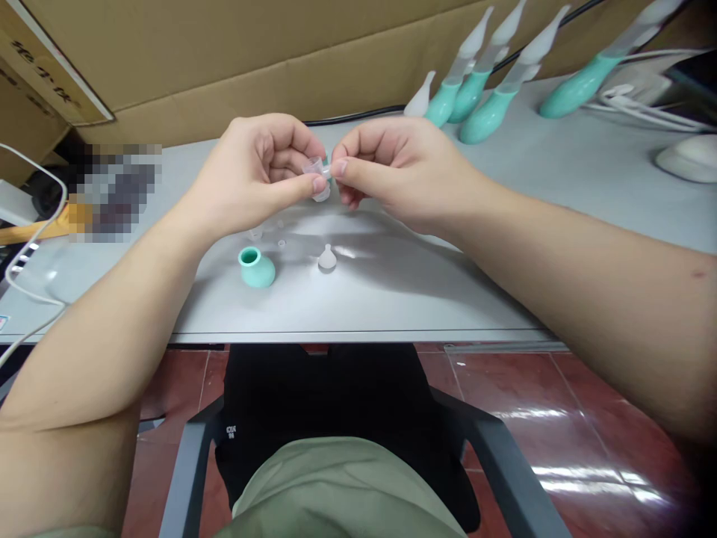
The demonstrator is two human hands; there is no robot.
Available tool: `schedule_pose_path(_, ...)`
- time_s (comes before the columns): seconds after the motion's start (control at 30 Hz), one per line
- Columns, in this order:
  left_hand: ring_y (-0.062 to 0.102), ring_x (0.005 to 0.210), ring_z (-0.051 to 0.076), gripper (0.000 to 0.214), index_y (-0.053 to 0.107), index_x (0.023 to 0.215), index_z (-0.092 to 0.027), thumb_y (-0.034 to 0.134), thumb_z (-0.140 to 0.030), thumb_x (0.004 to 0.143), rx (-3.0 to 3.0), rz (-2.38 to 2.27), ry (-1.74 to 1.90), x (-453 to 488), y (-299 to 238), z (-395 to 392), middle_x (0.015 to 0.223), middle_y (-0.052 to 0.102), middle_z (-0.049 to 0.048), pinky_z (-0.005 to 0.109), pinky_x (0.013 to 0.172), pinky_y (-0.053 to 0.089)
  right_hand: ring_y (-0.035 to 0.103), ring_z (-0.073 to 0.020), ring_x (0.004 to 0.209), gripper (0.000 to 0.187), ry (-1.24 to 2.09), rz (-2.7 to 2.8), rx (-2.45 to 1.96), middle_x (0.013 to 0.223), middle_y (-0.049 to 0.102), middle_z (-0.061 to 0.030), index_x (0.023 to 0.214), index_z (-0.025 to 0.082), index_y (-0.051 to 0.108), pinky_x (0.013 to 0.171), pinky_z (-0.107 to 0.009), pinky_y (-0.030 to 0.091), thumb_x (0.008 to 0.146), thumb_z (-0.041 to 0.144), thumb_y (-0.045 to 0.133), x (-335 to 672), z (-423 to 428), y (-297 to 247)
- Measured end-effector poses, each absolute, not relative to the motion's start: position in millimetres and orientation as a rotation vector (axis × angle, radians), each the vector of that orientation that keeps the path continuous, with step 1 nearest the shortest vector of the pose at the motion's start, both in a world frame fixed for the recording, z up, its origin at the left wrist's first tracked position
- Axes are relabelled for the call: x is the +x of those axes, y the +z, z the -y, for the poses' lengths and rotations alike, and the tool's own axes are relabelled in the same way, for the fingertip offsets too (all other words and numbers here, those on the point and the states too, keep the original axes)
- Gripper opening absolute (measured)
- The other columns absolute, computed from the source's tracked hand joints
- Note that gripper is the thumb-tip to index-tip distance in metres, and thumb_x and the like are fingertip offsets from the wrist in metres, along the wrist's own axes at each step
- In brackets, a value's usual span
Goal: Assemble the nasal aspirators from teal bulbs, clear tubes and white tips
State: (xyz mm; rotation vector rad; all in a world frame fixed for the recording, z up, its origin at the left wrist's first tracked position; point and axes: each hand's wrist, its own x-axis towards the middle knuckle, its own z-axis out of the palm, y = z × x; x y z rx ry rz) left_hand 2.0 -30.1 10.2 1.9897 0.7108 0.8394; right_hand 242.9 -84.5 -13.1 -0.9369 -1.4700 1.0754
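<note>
My left hand (pixel 255 173) and my right hand (pixel 392 170) meet above the grey table (pixel 392 299). Between their fingertips sits a small clear plastic tube piece (pixel 318 179). The left thumb and fingers pinch its body; the right thumb and forefinger pinch at its top end. Below the hands a teal rubber bulb (pixel 256 267) lies on the table, its open mouth up. A small translucent nozzle tip (pixel 327 258) stands to its right. A few tiny clear bits (pixel 281 243) lie between them.
Several finished teal-and-clear aspirators (pixel 482 97) lie at the back right, with one loose white tip (pixel 420 99). Cardboard (pixel 252 67) lines the back. White cables (pixel 33 246) hang at the left, more cables (pixel 644 104) at far right. The table's front edge (pixel 358 338) is near my lap.
</note>
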Motion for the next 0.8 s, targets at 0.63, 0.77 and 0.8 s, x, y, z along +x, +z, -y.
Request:
schedule_pose_path(0.63,0.089,0.108,0.037,0.042,0.086,0.106,-0.029,0.118,-0.05,0.088,2.062,-0.668,0.778,-3,20,27,0.103,0.092,0.0067,0.062,0.103,0.074,0.074,-0.0139,0.076,0.039,1.328,1.347,-0.949,0.086,0.08,0.0004,0.083,0.022,0.076,0.075,-0.028,0.067,0.113,0.006,0.095,256,76,-10)
schedule_pose_path(0.77,0.088,0.106,0.035,0.043,0.086,0.107,-0.028,0.116,-0.053,0.088,2.131,-0.703,0.73,-4,19,28,0.104,0.092,0.008,0.058,0.1,0.075,0.073,-0.015,0.076,0.039,1.076,1.516,-1.017,0.081,0.081,0.0009,0.08,0.024,0.08,0.073,-0.028,0.063,0.102,-0.004,0.096,258,79,-8)
schedule_pose_path(0.8,0.088,0.106,0.034,0.042,0.086,0.107,-0.027,0.114,-0.052,0.089,2.172,-0.719,0.707,-4,19,29,0.105,0.092,0.008,0.056,0.1,0.075,0.071,-0.0149,0.075,0.039,1.006,1.582,-1.036,0.079,0.08,0.0013,0.08,0.024,0.082,0.071,-0.028,0.06,0.098,-0.007,0.093,258,80,-8)
